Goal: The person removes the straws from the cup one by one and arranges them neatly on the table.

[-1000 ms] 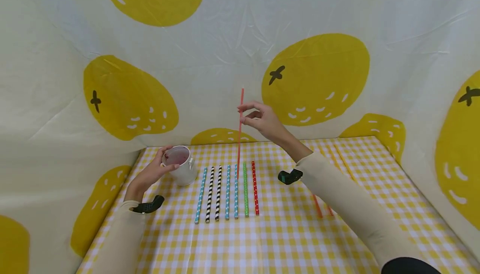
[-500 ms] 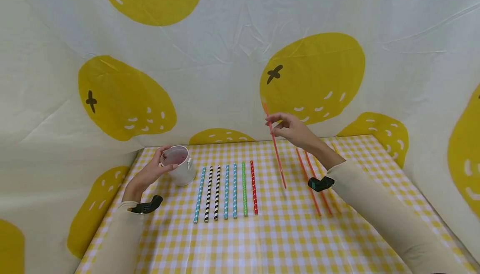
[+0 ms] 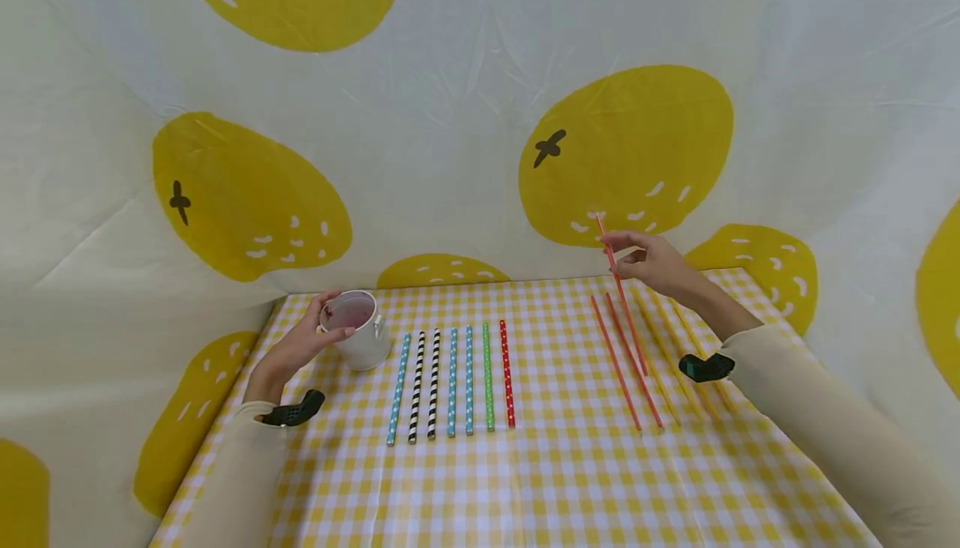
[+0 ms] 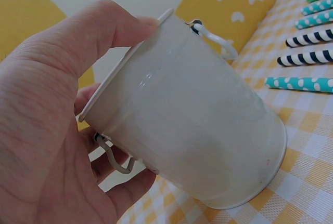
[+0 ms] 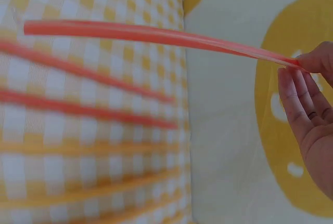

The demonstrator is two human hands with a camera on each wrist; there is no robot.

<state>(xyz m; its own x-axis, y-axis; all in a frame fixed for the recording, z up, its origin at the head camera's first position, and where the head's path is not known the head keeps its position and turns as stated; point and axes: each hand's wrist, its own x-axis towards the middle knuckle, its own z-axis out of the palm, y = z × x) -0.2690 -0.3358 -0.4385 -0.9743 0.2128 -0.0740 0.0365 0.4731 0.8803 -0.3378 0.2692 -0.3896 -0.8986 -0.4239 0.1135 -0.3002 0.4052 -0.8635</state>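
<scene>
My left hand (image 3: pixel 296 346) grips the rim of a small white metal bucket (image 3: pixel 366 348) at the table's left. In the left wrist view the thumb lies over the bucket's rim (image 4: pixel 127 57) and the fingers reach round behind. Thumb and fingertips of my right hand (image 3: pixel 654 266) pinch a thin red plastic straw (image 3: pixel 618 286) near its upper end. This straw hangs slanted above the right part of the table. Below it lie two more red straws (image 3: pixel 616 362) and several yellow straws (image 3: pixel 658 361), side by side; these look blurred in the right wrist view.
Several paper straws lie in a row in mid-table: blue dotted (image 3: pixel 399 390), black striped (image 3: pixel 433 383), green (image 3: pixel 489 377) and red dotted (image 3: pixel 508 373). A yellow checked cloth (image 3: pixel 450 498) covers the table. Behind it hangs a white sheet with yellow fruit prints (image 3: pixel 450 115).
My right hand has carried the red straw rightward and a little lower, from above the paper straws to above the plastic straws. The left hand stays on the bucket.
</scene>
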